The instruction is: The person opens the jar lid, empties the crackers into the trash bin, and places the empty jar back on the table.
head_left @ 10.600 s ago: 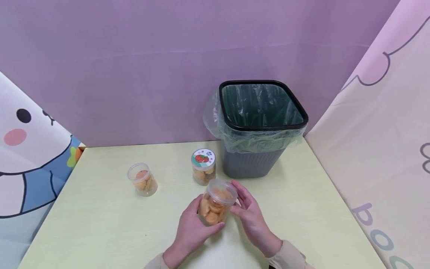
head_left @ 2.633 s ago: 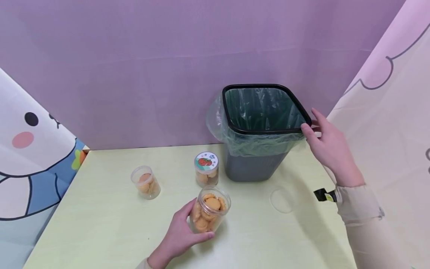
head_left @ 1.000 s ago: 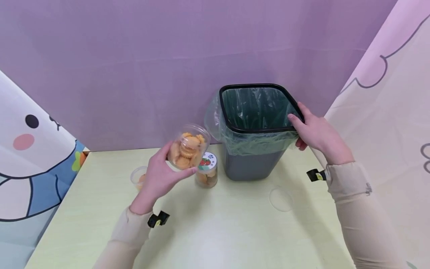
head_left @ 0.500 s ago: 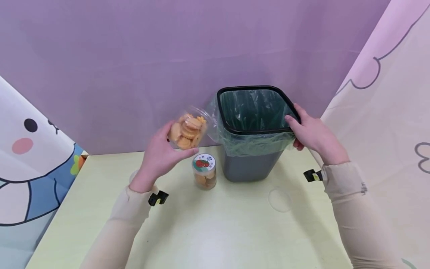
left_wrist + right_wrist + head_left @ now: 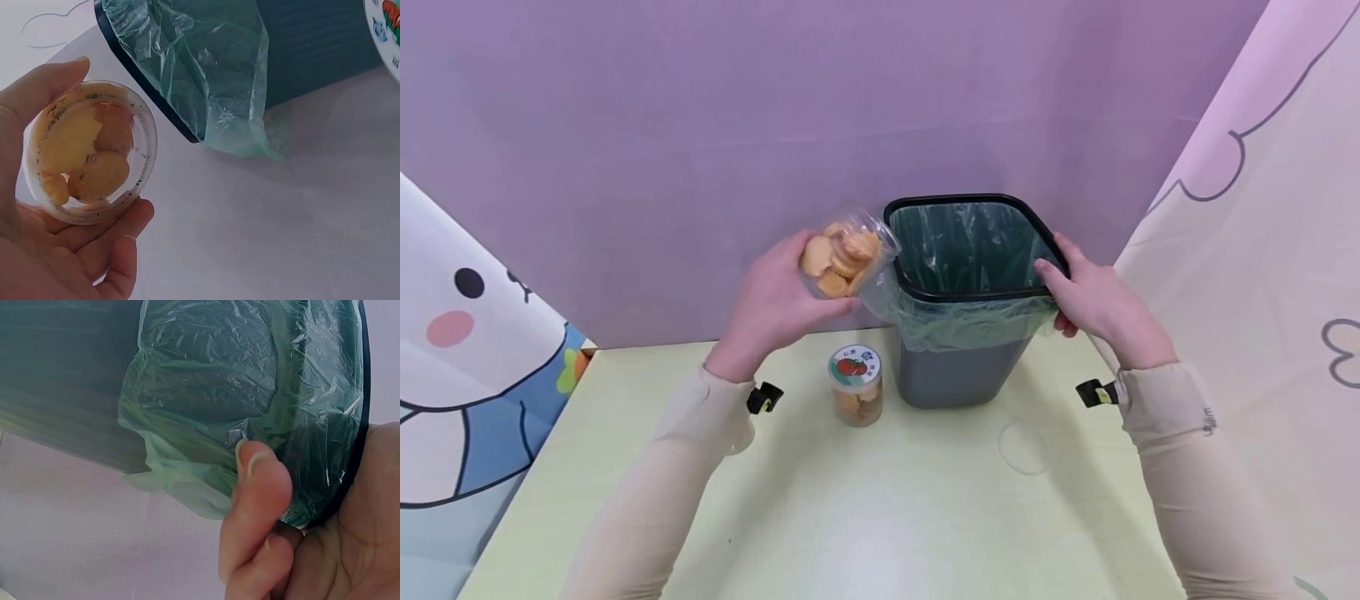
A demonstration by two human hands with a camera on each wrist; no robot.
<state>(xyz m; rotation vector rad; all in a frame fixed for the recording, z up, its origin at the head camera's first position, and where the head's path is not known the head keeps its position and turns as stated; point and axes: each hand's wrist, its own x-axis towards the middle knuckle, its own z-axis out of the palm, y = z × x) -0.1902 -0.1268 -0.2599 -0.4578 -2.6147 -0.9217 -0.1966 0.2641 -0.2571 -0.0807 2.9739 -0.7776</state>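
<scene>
My left hand (image 5: 778,296) grips a clear jar (image 5: 842,258) of round biscuits in the air. Its lidless mouth tilts right, beside the left rim of the grey bin (image 5: 955,371). The left wrist view looks at the jar's base (image 5: 94,153), with biscuits behind it and my fingers and thumb round its side. At the bin's right corner my right hand (image 5: 1097,300) holds the black rim, thumb on the inside. In the right wrist view its curled fingers (image 5: 256,500) lie over the green bin bag (image 5: 206,375) outside the bin.
A second biscuit jar (image 5: 856,392) with a tomato-print lid stands upright left of the bin's foot. My left sleeve mostly hides another clear container (image 5: 742,437). A clear round lid (image 5: 1024,447) lies flat on the pale table (image 5: 925,517). Purple cloth (image 5: 700,167) hangs behind.
My left hand has lifted the jar from the table, carried it up and right to the bin, and tilted it. My right hand has closed round the bin's rim. The lid came off earlier.
</scene>
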